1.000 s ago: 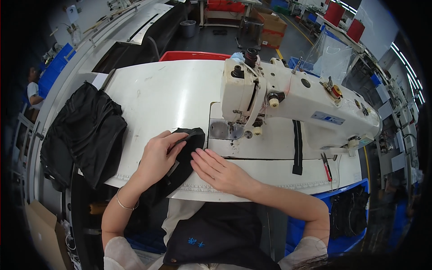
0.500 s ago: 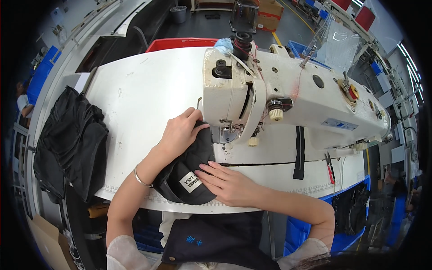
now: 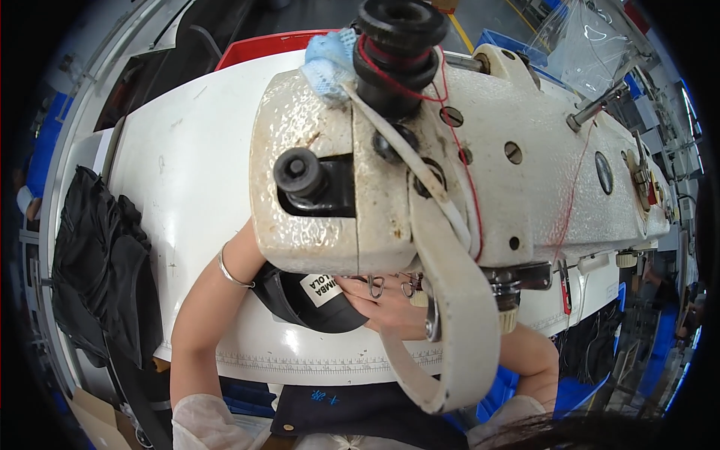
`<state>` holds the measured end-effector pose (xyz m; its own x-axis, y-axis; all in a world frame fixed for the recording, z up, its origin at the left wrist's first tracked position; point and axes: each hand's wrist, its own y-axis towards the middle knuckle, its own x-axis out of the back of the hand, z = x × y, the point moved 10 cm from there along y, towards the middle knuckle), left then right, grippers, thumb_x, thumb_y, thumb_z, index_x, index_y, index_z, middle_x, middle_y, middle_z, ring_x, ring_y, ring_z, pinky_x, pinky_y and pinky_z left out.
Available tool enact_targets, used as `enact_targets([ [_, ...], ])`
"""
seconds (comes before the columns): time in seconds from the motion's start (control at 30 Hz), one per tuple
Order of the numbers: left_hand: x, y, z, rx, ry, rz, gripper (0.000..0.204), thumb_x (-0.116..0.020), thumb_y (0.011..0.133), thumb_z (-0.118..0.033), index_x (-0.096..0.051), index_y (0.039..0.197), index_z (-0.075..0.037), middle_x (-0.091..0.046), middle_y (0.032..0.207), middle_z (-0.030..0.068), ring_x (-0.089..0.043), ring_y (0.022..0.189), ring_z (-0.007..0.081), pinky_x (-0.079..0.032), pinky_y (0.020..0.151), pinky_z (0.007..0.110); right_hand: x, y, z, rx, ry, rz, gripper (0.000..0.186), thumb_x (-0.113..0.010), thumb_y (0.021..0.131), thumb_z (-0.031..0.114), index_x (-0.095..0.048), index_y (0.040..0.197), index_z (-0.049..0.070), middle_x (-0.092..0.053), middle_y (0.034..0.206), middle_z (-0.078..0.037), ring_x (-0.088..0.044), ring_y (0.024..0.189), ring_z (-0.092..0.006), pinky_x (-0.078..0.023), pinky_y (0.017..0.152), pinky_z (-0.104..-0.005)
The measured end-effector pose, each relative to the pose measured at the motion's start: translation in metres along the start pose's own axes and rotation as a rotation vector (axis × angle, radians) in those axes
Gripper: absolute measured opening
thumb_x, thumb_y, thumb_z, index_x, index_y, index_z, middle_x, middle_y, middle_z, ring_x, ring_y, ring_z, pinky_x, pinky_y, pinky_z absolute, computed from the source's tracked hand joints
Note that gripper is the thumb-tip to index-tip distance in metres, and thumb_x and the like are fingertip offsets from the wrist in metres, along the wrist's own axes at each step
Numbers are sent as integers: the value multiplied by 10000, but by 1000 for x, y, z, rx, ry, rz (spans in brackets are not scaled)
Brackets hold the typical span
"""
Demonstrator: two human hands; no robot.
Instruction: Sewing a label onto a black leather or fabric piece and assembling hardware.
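Observation:
A white sewing machine head (image 3: pixel 304 232) fills the middle of the view, its black knobs threaded with red thread. My left hand (image 3: pixel 247 244) reaches behind it, bangled wrist showing, fingers hidden. Beneath the machine lies a black fabric piece (image 3: pixel 289 296) with a white printed label (image 3: pixel 322 289). My right hand (image 3: pixel 390 315), partly covered by the machine's lever and fittings, rests on that fabric at its right side, fingers stretched out.
A pile of black fabric (image 3: pixel 97 262) sits on the table's (image 3: pixel 187 150) left end. A red bin (image 3: pixel 262 46) is behind the table, blue crates (image 3: pixel 502 45) at back right. Scissors (image 3: pixel 565 292) lie at the right. A person's arm (image 3: pixel 28 202) shows far left.
My head has moved closer over the machine, which now hides my left hand and much of the fabric. My hands moved with the fabric toward the needle area, turning the label into view.

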<state>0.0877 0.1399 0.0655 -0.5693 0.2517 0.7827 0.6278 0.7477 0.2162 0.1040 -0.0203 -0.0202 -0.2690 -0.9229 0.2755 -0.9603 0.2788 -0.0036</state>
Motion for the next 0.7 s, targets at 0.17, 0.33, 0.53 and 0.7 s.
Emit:
enact_targets([
  [0.17, 0, 1, -4, 62, -6, 12, 251, -621, 722, -55, -619, 969, -12, -625, 954, 139, -604, 839, 294, -485, 708, 354, 3, 1, -20, -262, 880, -88, 392, -443, 827, 188, -483, 1174, 9, -529, 1189, -99, -516, 1110, -209, -435, 952, -333],
  [0.33, 1, 8, -16, 61, -37, 17, 249, -618, 729, -49, -620, 976, -10, -625, 955, 133, -601, 852, 285, -480, 723, 348, -12, -11, -53, -533, 1601, -136, 369, -504, 799, 176, -541, 1128, 12, -569, 1117, -125, -552, 1038, -272, -437, 878, -392],
  [0.53, 45, -50, 11, 12, -80, -42, 247, -616, 739, -42, -621, 983, -7, -626, 955, 127, -598, 866, 274, -474, 740, 341, -47, -80, -95, -1245, 1774, 146, 264, -587, 787, 187, -587, 970, -4, -608, 942, -136, -580, 918, -298, -453, 838, -362],
  [0.7, 39, -111, -27, 240, -500, -72, 116, -583, 816, -47, -660, 881, 12, -614, 825, 86, -562, 765, 158, -435, 686, 255, -127, -202, -90, -1238, 841, 549, 196, -564, 767, 103, -609, 934, 10, -613, 906, -161, -581, 896, -329, -446, 810, -412],
])
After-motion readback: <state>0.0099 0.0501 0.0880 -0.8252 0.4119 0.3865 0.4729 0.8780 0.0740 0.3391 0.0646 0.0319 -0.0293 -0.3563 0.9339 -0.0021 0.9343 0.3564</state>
